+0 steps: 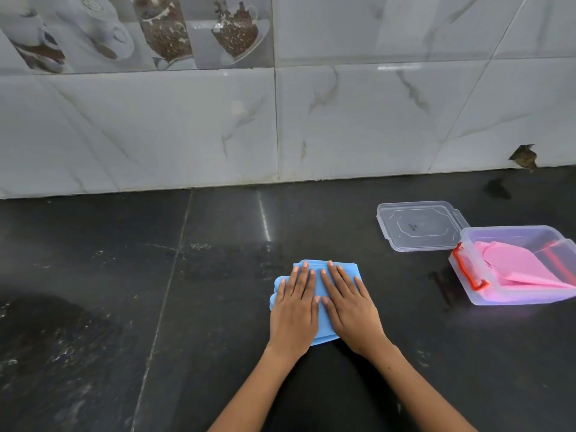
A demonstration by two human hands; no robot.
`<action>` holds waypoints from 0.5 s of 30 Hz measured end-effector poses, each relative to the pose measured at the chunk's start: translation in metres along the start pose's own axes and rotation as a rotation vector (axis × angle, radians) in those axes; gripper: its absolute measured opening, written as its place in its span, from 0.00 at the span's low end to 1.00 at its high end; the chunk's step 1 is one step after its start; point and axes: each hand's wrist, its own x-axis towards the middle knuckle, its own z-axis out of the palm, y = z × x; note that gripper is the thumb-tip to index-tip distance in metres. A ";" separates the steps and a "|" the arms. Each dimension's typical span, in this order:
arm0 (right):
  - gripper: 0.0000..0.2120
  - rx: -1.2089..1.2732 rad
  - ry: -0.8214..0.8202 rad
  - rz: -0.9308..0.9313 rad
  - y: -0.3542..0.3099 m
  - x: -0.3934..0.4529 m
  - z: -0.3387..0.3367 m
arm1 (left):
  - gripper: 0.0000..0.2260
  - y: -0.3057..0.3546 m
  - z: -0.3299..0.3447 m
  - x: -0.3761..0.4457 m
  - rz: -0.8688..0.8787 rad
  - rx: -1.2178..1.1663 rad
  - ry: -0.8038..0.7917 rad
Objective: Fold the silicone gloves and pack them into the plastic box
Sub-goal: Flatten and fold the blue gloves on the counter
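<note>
Both flat hands (321,307) hide most of blue glove (321,319)

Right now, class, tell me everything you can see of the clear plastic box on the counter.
The plastic box is a clear, rectangular tub, open and upright on the dark counter at the right. An orange-red latch handle hangs on its near-left end. Folded pink gloves lie inside. Its clear lid lies beside its far-left corner. Neither hand touches it.
</note>
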 end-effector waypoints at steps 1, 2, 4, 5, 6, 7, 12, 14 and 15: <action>0.27 0.009 0.008 0.008 0.004 -0.002 0.000 | 0.23 0.000 0.002 -0.001 -0.002 0.005 0.006; 0.27 0.012 0.013 0.015 0.009 -0.004 0.002 | 0.23 0.000 0.004 -0.001 -0.004 0.004 -0.001; 0.27 0.031 0.001 0.043 0.019 -0.007 0.005 | 0.23 -0.001 0.006 -0.002 -0.015 0.004 -0.012; 0.27 0.047 -0.004 0.059 0.022 -0.009 0.005 | 0.23 0.000 0.007 -0.003 -0.021 0.001 -0.013; 0.27 0.064 -0.008 0.072 0.025 -0.011 0.004 | 0.23 0.001 0.006 -0.004 -0.025 -0.001 -0.012; 0.28 0.088 -0.018 0.082 0.027 -0.012 0.002 | 0.23 0.002 0.006 -0.006 -0.029 -0.004 -0.012; 0.23 0.426 0.010 0.197 0.036 -0.018 -0.018 | 0.23 -0.006 0.003 -0.016 -0.099 -0.145 0.018; 0.20 0.519 0.074 0.253 0.043 -0.019 -0.029 | 0.25 -0.016 -0.006 -0.022 -0.212 -0.382 0.049; 0.19 0.536 0.090 0.270 0.046 -0.019 -0.033 | 0.26 -0.021 -0.013 -0.025 -0.292 -0.524 0.081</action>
